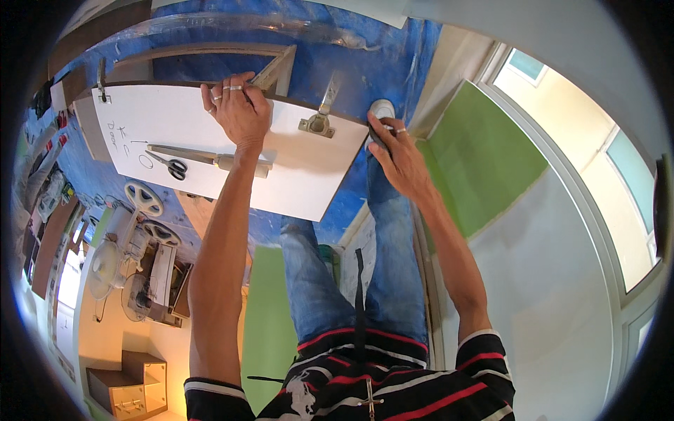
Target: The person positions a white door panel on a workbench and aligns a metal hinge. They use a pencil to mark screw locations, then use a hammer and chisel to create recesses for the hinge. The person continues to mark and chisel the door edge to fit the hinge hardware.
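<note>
A white board (pixel 302 165) with a dark edge lies in front of me, pencil marks on its left part. My left hand (pixel 240 112), with rings on it, has its fingers curled over the board's far edge. At the board's right corner, my right hand (pixel 400 151) is closed around a small dark thing (pixel 380 137) that I cannot make out. One metal cabinet hinge (pixel 318 125) is fixed near the far right, another hinge (pixel 104 97) at the far left. Black-handled scissors (pixel 174 167) and a long file (pixel 189 154) with a pale handle rest on the board, below my left wrist.
A wooden frame (pixel 210 49) stands beyond the board on a blue-covered floor (pixel 309 42). A green and white wall panel (pixel 484 154) and a window frame (pixel 590 182) flank my right. Fans (pixel 105 266), wheel-like parts (pixel 144 198) and a small cabinet (pixel 126 389) are at left.
</note>
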Demonstrator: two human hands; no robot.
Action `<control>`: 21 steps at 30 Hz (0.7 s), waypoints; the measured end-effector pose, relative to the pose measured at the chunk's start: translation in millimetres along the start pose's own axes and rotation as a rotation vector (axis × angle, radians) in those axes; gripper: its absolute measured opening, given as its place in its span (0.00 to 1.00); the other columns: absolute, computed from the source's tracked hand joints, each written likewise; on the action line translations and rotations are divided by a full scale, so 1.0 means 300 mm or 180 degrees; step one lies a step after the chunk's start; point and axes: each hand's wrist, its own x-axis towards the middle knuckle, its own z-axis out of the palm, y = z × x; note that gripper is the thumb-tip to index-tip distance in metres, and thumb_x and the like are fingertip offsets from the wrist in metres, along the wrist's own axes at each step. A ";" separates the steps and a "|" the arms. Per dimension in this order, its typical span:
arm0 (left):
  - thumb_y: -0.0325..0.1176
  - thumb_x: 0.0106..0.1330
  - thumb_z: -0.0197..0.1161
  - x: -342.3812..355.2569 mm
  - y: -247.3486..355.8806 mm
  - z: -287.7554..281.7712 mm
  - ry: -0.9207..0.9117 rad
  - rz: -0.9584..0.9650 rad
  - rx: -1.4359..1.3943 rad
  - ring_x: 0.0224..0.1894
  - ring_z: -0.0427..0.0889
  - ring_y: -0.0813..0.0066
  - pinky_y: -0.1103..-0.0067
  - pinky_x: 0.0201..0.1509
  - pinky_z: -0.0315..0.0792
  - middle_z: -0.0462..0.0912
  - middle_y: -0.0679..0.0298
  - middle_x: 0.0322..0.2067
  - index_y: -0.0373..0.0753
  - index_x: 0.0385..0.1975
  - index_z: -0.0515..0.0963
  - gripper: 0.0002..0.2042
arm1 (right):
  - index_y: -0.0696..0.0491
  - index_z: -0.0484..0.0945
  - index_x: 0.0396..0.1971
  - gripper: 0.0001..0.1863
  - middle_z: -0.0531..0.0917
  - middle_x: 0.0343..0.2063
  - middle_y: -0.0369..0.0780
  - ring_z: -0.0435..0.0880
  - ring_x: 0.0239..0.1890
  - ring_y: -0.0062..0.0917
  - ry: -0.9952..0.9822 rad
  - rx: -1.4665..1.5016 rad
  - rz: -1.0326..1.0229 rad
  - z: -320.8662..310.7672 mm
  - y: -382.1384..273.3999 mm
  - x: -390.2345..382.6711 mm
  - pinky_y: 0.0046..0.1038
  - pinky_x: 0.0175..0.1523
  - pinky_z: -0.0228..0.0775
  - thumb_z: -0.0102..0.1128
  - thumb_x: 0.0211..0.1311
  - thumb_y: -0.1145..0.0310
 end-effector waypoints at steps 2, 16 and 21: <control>0.33 0.65 0.50 -0.002 0.000 -0.002 -0.0086 -0.0036 0.0086 0.49 0.80 0.62 0.56 0.78 0.49 0.86 0.65 0.39 0.46 0.38 0.84 0.12 | 0.46 0.68 0.72 0.29 0.74 0.55 0.55 0.82 0.46 0.49 0.0052 -0.0041 0.0060 0.001 -0.010 -0.005 0.45 0.54 0.74 0.54 0.73 0.58; 0.34 0.66 0.50 -0.005 -0.004 0.002 -0.0082 -0.0052 0.0064 0.50 0.80 0.63 0.57 0.78 0.48 0.86 0.66 0.39 0.47 0.40 0.84 0.13 | 0.50 0.69 0.71 0.29 0.74 0.57 0.53 0.79 0.53 0.49 -0.0041 0.0018 0.0274 0.011 -0.031 -0.017 0.48 0.60 0.69 0.44 0.77 0.52; 0.33 0.65 0.50 0.000 -0.005 0.006 -0.0043 0.0035 0.0087 0.48 0.79 0.63 0.55 0.77 0.50 0.85 0.65 0.38 0.46 0.38 0.84 0.13 | 0.52 0.71 0.69 0.28 0.78 0.53 0.53 0.80 0.51 0.48 0.0379 0.0302 0.0580 -0.021 0.018 0.091 0.44 0.60 0.69 0.43 0.77 0.55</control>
